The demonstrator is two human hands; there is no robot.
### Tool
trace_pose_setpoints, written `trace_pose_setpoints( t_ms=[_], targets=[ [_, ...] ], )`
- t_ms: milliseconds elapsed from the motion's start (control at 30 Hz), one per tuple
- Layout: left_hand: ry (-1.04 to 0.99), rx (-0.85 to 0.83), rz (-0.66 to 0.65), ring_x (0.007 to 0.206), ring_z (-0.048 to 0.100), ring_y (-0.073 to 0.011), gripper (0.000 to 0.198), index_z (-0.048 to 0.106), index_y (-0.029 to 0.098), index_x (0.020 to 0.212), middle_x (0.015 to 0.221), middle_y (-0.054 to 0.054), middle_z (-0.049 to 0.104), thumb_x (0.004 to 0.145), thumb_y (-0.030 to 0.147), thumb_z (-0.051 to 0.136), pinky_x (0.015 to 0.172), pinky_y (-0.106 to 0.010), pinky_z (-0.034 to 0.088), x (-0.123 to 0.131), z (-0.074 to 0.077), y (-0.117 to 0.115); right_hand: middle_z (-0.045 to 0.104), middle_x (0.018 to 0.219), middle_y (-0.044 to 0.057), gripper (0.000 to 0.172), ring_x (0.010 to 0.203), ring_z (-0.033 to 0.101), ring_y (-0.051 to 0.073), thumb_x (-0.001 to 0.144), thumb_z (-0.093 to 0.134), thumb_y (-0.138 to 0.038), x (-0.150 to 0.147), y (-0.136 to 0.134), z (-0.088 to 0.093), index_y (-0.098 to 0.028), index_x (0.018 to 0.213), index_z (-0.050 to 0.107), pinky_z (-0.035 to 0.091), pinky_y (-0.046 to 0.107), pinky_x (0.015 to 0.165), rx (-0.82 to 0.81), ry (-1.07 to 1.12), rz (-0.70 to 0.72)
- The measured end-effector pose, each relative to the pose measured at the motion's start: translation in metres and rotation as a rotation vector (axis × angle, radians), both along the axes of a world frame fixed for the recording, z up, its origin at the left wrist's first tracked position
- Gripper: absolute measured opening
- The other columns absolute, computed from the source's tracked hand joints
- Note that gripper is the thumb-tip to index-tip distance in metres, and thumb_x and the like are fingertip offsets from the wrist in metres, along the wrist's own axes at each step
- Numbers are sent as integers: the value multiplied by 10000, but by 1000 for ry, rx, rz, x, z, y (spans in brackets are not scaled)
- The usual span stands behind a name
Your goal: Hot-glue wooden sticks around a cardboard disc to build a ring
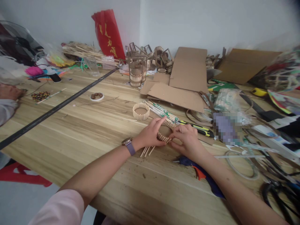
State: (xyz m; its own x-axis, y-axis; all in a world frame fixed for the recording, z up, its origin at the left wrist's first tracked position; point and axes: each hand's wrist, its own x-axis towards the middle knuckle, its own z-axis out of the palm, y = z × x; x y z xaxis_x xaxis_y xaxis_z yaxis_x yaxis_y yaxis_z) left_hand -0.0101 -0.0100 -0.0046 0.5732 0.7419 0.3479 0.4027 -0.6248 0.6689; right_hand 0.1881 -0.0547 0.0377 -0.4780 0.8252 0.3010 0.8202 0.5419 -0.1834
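My left hand [152, 132] is curled around the left side of a small round stick basket [165, 138], a ring of short wooden sticks standing around a brown cardboard base. At the basket's right edge, the fingers of my right hand [185, 137] pinch its wall; whether they hold a separate stick is hidden. Several loose wooden sticks [147, 152] lie on the table just below my left hand. Behind it stands a second round stick basket [141, 112]. Under my right forearm lies a blue and orange glue gun [199, 172], partly covered.
Beyond my hands lie a pack of sticks [161, 111], a yellow-black utility knife [198, 128] and cardboard sheets [178, 95]. Finished stick baskets [136, 77] stand at the back. Tape rolls, pliers [278, 193] and strips crowd the right. Another person's hand [9, 91] rests far left.
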Motion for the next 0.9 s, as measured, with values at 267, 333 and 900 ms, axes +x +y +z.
trace_pose_setpoints(
  t_ms=[267, 333, 900],
  targets=[
    [2, -14, 10, 1346, 342, -350, 1162, 108, 243, 1510, 1441, -163, 332, 609, 296, 840, 1110, -528, 319, 0, 1, 0, 622, 939, 58, 62, 942, 474, 253, 798, 626, -235, -5, 1, -4, -231, 792, 688, 300, 381, 811, 113, -134, 29],
    [2, -6, 12, 1343, 348, -344, 1168, 101, 239, 1511, 1437, -164, 335, 608, 292, 839, 1104, -516, 335, 0, 0, 0, 621, 940, 65, 69, 966, 476, 265, 809, 620, -246, -8, 0, -3, -226, 810, 686, 296, 395, 837, 129, -185, 31],
    [3, 62, 44, 1359, 330, -333, 1075, 79, 280, 1505, 1462, -155, 228, 697, 328, 787, 1082, -494, 387, 9, 0, -9, 632, 934, 81, 69, 961, 489, 278, 813, 625, -238, -8, -1, 1, -202, 811, 684, 330, 404, 844, 136, -224, 7]
  ],
)
